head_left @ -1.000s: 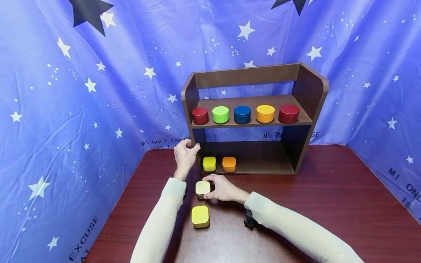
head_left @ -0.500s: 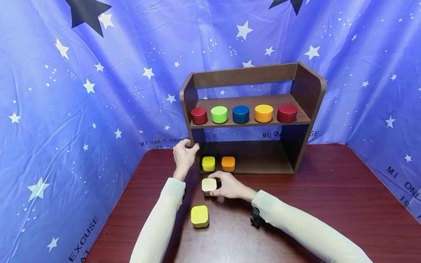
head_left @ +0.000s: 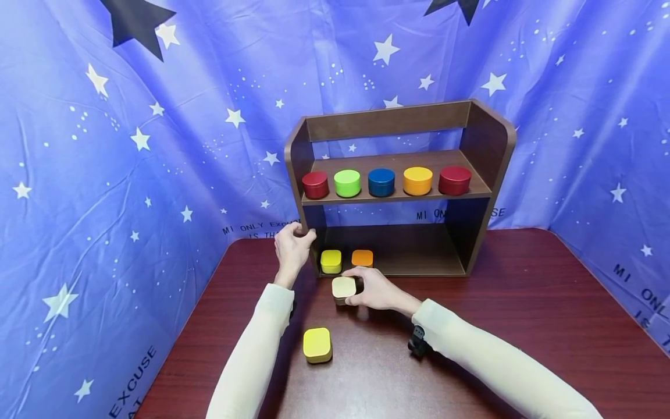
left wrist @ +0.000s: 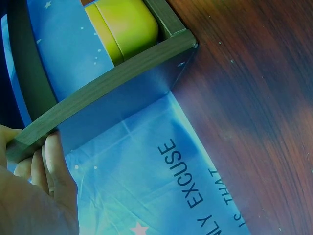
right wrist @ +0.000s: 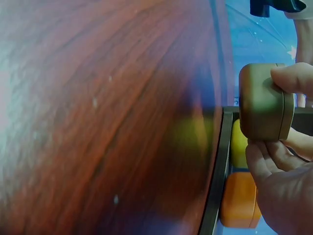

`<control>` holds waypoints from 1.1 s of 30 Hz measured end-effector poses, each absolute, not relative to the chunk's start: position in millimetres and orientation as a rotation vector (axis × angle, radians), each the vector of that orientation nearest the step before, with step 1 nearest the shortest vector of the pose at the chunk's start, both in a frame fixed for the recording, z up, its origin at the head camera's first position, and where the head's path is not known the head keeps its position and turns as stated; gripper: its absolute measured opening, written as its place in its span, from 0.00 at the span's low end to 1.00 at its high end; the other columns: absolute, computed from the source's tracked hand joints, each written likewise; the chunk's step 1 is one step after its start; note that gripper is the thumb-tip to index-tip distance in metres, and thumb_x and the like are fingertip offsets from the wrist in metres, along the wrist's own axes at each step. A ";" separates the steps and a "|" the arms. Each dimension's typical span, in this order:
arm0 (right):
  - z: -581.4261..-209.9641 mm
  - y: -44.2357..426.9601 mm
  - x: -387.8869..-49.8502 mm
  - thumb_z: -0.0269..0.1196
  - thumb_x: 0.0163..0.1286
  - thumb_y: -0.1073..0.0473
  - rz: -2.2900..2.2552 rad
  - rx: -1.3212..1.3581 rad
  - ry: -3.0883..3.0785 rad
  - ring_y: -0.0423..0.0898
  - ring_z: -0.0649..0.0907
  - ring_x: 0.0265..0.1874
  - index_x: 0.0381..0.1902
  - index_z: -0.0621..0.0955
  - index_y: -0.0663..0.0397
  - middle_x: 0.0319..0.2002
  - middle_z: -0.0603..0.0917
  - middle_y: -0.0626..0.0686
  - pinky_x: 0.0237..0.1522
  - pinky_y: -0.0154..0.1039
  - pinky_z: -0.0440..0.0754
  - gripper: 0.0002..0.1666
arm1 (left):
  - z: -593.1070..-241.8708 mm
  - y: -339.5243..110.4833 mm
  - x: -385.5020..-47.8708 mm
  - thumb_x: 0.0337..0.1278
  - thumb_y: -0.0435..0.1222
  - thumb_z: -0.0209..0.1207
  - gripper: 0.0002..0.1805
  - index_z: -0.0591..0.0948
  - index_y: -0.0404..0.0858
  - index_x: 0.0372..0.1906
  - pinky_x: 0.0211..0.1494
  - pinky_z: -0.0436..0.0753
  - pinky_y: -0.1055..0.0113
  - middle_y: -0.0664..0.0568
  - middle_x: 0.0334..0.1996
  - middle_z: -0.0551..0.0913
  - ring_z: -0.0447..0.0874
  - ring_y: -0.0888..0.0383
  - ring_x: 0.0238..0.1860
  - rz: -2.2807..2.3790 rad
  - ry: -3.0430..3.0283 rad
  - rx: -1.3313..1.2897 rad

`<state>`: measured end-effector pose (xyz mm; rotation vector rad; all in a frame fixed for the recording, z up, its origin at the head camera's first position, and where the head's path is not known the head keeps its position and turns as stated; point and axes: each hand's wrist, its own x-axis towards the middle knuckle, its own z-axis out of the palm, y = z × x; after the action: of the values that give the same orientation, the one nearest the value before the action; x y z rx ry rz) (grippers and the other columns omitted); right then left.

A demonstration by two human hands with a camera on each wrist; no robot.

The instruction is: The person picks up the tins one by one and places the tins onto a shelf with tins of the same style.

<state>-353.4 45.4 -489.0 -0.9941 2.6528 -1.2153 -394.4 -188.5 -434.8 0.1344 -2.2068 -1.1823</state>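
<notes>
My right hand (head_left: pixel 381 291) pinches a pale gold square tin (head_left: pixel 344 287) by its sides, just in front of the brown wooden shelf (head_left: pixel 387 120). In the right wrist view, thumb and fingers stand on opposite sides of the tin (right wrist: pixel 261 105). My left hand (head_left: pixel 292 250) grips the shelf's left side panel; the left wrist view has its thumb and fingers on either side of that board (left wrist: pixel 112 78). On the lower level sit a yellow square tin (head_left: pixel 331 261) and an orange square tin (head_left: pixel 362 258), whose lower front is partly hidden by my right hand.
Another yellow square tin (head_left: pixel 317 344) lies on the dark red table (head_left: pixel 523 302), nearer me. Several round tins stand along the upper level: red (head_left: pixel 315 185), green (head_left: pixel 348 184), blue (head_left: pixel 381 183), orange-yellow (head_left: pixel 417 181), and dark red (head_left: pixel 455 181). A starry blue curtain (head_left: pixel 209 87) surrounds the table.
My right hand has carried the pale gold tin rightward and closer to the shelf, now in front of the gap between the two lower tins. The left hand keeps its hold on the panel.
</notes>
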 end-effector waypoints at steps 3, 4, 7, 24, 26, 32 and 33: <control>-487.9 51.8 -355.2 0.82 0.55 0.58 -1.225 -0.996 2.669 0.46 0.82 0.50 0.61 0.86 0.58 0.54 0.90 0.55 0.55 0.40 0.79 0.34 | -434.7 -187.7 -394.4 0.54 0.42 0.73 0.10 0.90 0.39 0.32 0.45 0.82 0.47 0.44 0.33 0.93 0.89 0.41 0.39 -1.185 -2.204 0.140; -487.5 54.3 -355.4 0.82 0.55 0.58 -1.230 -0.993 2.673 0.46 0.82 0.50 0.61 0.86 0.59 0.54 0.90 0.56 0.55 0.41 0.80 0.34 | -435.0 -187.5 -394.4 0.55 0.42 0.73 0.10 0.90 0.39 0.32 0.45 0.82 0.47 0.44 0.33 0.93 0.89 0.41 0.39 -1.185 -2.206 0.142; -486.5 62.5 -356.8 0.81 0.55 0.59 -1.236 -0.979 2.688 0.47 0.84 0.51 0.61 0.86 0.59 0.55 0.90 0.57 0.56 0.41 0.80 0.35 | -435.5 -186.9 -394.2 0.55 0.43 0.73 0.10 0.90 0.39 0.32 0.45 0.82 0.47 0.44 0.33 0.93 0.89 0.41 0.39 -1.183 -2.204 0.141; -483.4 107.4 -374.9 0.80 0.56 0.62 -1.324 -0.879 2.684 0.49 0.90 0.47 0.64 0.83 0.65 0.54 0.89 0.61 0.51 0.36 0.84 0.37 | -435.4 -187.9 -393.5 0.55 0.42 0.73 0.10 0.90 0.39 0.32 0.43 0.81 0.50 0.43 0.33 0.93 0.89 0.42 0.39 -1.173 -2.206 0.132; -482.9 112.0 -377.2 0.80 0.56 0.62 -1.320 -0.866 2.688 0.50 0.90 0.48 0.64 0.84 0.64 0.55 0.89 0.62 0.52 0.37 0.84 0.37 | -436.2 -187.9 -393.3 0.55 0.42 0.73 0.10 0.90 0.39 0.32 0.42 0.80 0.51 0.44 0.33 0.93 0.89 0.42 0.39 -1.174 -2.207 0.135; -478.3 123.6 -384.1 0.80 0.57 0.62 -1.342 -0.820 2.691 0.53 0.90 0.49 0.64 0.84 0.63 0.54 0.90 0.62 0.55 0.46 0.86 0.36 | -436.7 -188.1 -393.6 0.55 0.42 0.73 0.10 0.90 0.39 0.32 0.43 0.80 0.50 0.44 0.33 0.92 0.89 0.42 0.39 -1.172 -2.198 0.123; -477.3 125.4 -385.3 0.79 0.57 0.61 -1.343 -0.810 2.695 0.53 0.91 0.49 0.64 0.84 0.63 0.54 0.90 0.62 0.55 0.47 0.86 0.36 | -436.7 -188.1 -394.1 0.54 0.42 0.74 0.10 0.90 0.39 0.32 0.43 0.80 0.49 0.44 0.33 0.92 0.89 0.42 0.39 -1.173 -2.198 0.121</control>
<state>-385.3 125.4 -477.3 -0.8096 2.6949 -1.3425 -394.1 -188.1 -436.7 0.1210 -2.1981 -1.1726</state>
